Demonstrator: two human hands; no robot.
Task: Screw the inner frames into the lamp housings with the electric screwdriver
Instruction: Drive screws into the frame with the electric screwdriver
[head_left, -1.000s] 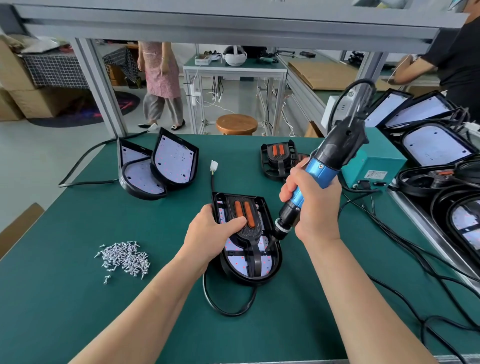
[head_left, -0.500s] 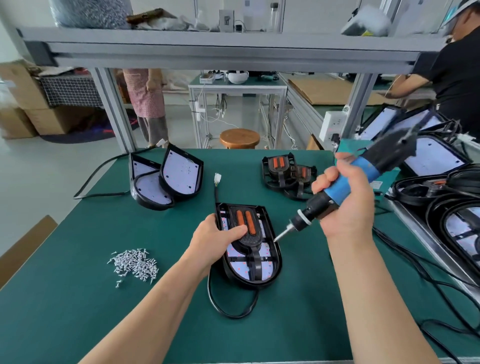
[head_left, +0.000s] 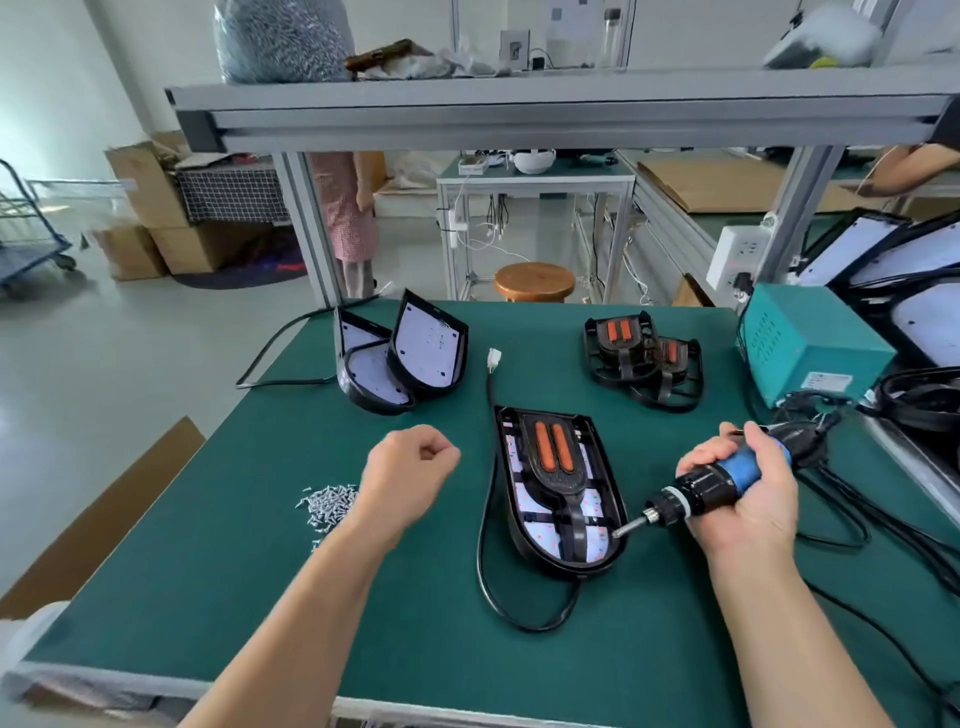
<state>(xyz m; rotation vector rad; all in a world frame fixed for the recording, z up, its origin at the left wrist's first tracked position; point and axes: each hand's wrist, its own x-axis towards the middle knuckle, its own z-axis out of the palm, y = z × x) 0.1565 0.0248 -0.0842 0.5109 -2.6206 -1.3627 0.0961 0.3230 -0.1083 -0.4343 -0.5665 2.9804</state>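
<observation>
Lamp housing (head_left: 563, 565): flat on the green mat (head_left: 249, 561), centre, open side up, rounded end toward the person.
Inner frame (head_left: 553, 457): seated in the housing, two orange strips showing.
Electric screwdriver (head_left: 696, 491): tilted low, bit tip at the housing's right rim; contact cannot be told.
Right hand (head_left: 753, 504): fingers wrapped round the blue grip.
Left hand (head_left: 410, 473): fingers curled into a fist above the mat, nothing seen in it.
Screws (head_left: 330, 506): loose pile left of the fist.
</observation>
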